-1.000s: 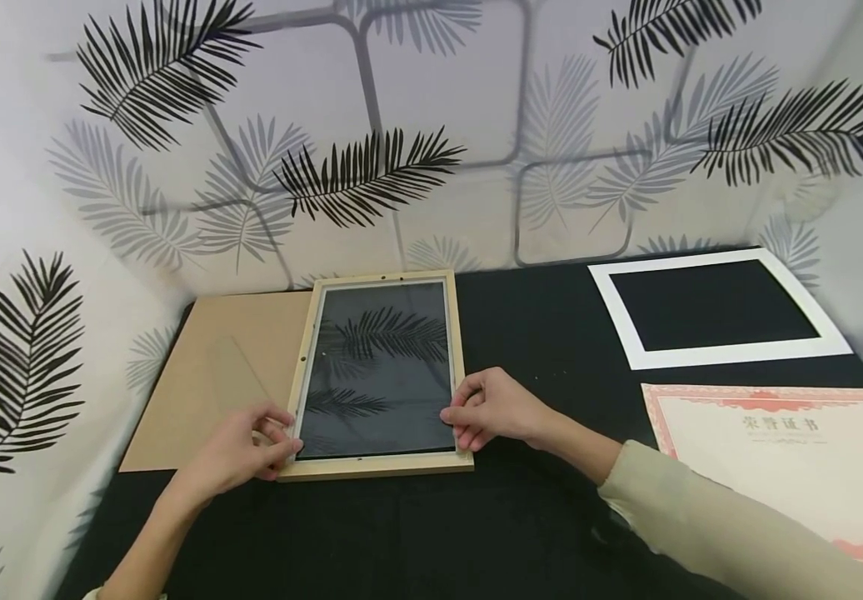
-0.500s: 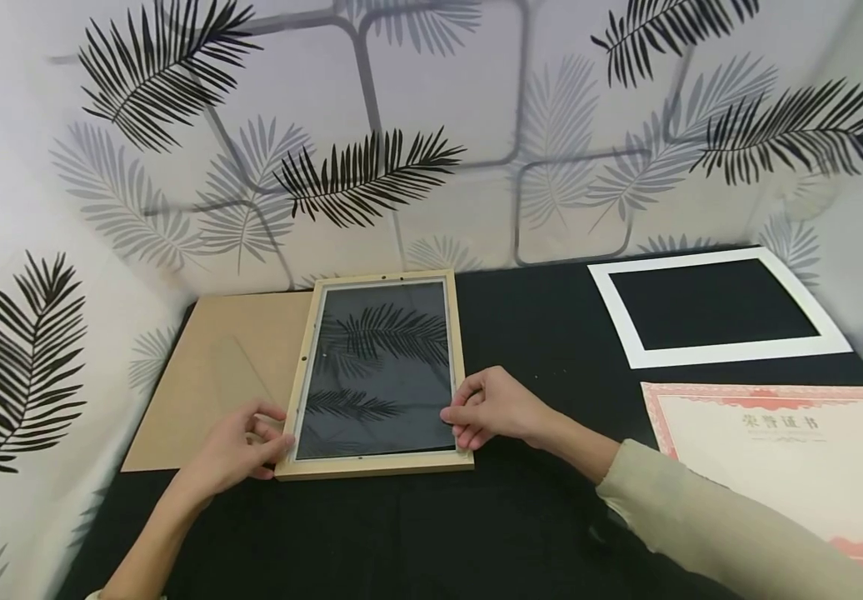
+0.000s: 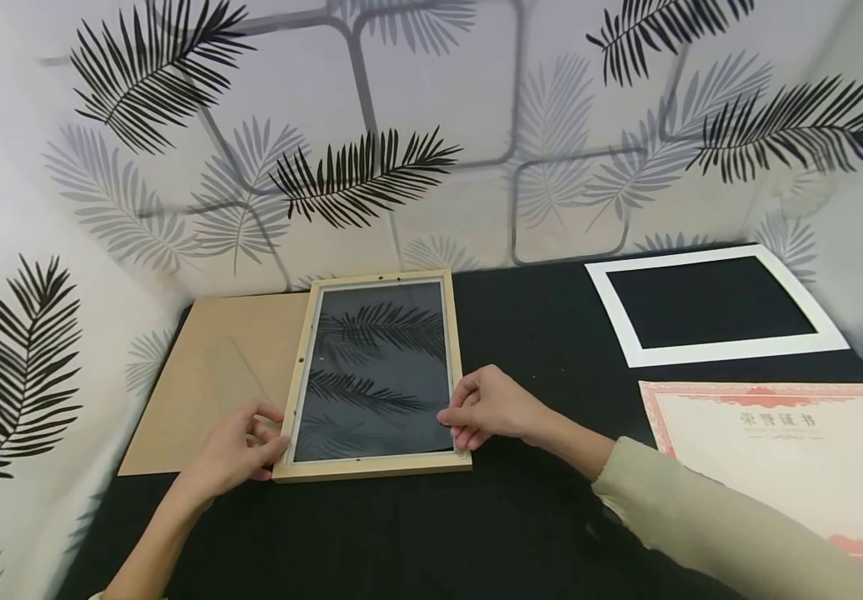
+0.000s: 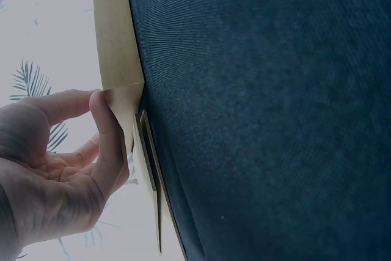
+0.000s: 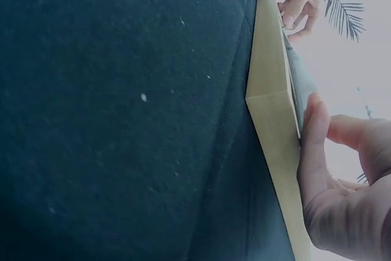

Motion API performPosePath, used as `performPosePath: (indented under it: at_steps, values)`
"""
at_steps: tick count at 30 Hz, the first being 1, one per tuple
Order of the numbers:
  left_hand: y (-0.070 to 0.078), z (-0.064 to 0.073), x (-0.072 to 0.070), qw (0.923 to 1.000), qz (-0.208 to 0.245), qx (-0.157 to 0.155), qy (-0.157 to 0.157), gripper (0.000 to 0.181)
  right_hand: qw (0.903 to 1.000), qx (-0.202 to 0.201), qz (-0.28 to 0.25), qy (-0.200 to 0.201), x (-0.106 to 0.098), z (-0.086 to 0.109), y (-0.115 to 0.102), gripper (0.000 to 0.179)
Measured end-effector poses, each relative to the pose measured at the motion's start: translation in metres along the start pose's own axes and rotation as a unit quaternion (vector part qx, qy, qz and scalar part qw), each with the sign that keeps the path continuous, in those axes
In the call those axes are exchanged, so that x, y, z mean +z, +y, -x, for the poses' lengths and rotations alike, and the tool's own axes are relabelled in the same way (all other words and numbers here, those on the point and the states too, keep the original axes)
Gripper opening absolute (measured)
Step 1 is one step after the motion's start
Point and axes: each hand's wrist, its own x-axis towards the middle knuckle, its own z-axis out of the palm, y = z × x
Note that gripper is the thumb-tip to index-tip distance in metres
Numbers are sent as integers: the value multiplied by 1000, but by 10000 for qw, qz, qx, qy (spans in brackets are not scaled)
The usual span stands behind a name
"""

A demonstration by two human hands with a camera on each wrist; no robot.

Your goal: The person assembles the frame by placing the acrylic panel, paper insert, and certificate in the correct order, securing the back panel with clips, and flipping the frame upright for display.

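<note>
A light wooden picture frame (image 3: 371, 470) lies on the black cloth, its inner side up, with a clear glossy pane (image 3: 394, 433) within its sides. Leaf reflections show on the pane. My left hand (image 3: 240, 446) is at the frame's front left corner, thumb and index finger gripping the edge; the left wrist view shows these fingertips right at the wooden corner (image 4: 122, 93). At the front right corner my right hand (image 3: 495, 408) pinches the pane's edge between thumb and finger. In the right wrist view, the curled fingers (image 5: 314, 145) rest along the frame's inner side.
A brown backing board (image 3: 240, 321) lies to the left, partly under or against the frame. At the far right is a white mat with a cut-out window (image 3: 724, 354). Nearer lies a red-bordered certificate (image 3: 776, 475). A leaf-patterned curtain (image 3: 461, 208) rises behind the black cloth (image 3: 401, 533).
My left thumb has drawn back from the pane's corner to the outer left of the frame. Reflections on the pane have shifted right. My right hand has stayed put.
</note>
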Motion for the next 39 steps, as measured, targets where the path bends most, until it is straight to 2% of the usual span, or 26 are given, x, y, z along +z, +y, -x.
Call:
performPosePath:
  at_steps: [5,10,13,21,27,35,39]
  values:
    - [-1,0,1,10000,-76,34,-36,35,9973,-148,718,-47,0,-1,-4,19]
    - [-3,-1,1,9999,-76,1,-112,36,9826,-234,1841,-26,-2,-6,-6,24]
    - [-5,0,2,9999,-66,-26,-149,37,9762,-271,2150,-87,-1,-8,-7,25]
    - [-8,1,3,9998,-156,17,-126,37,9867,-488,1527,-255,-9,-4,3,17]
    - [-8,0,2,9998,-93,25,-169,38,9888,-456,1417,-86,-17,2,14,19]
    - [-9,0,3,9993,58,-209,-320,38,9924,-421,1151,-115,-18,4,23,22]
    - [-9,-1,1,9991,43,-131,-395,38,9934,-411,1069,-81,-18,4,23,22]
